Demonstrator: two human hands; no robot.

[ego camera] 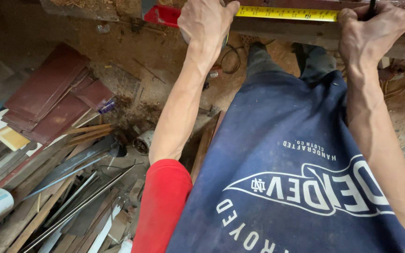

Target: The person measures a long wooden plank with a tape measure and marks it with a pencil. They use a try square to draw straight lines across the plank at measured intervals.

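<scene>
Nearest the camera: dark blue apron [287, 154] with white print hung below the lens, and beside it my red sleeve [162, 206] on the left arm.
Left hand: my left hand [206, 23] was curled down over the yellow tape measure [287, 14] near its red case [162, 15], the grip pressed together and pinning the blade to the wood.
Right hand: my right hand [371, 30] was closed around a thin dark marking tool [372, 5], pinched between the fingers, with its lower end hidden by the hand at the tape's edge.
Where the tape lay: it was stretched flat along the top of a dark wooden beam [315, 33], running from the left hand past the right hand toward the right edge of view.
Step in hand: I judged this as the measuring and marking stage, tape held taut and the tool poised at a chosen reading.
Next move calls for: I judged it would need the left hand to keep the blade from sliding while the right brought the tip down squarely beside the tape; any slip of the blade would have spoiled the mark.
Floor: sawdust-covered ground [132, 61] lay under the beam, with reddish-brown boards [57, 93] and a heap of wood strips and metal rods [71, 197] well apart on the left.
</scene>
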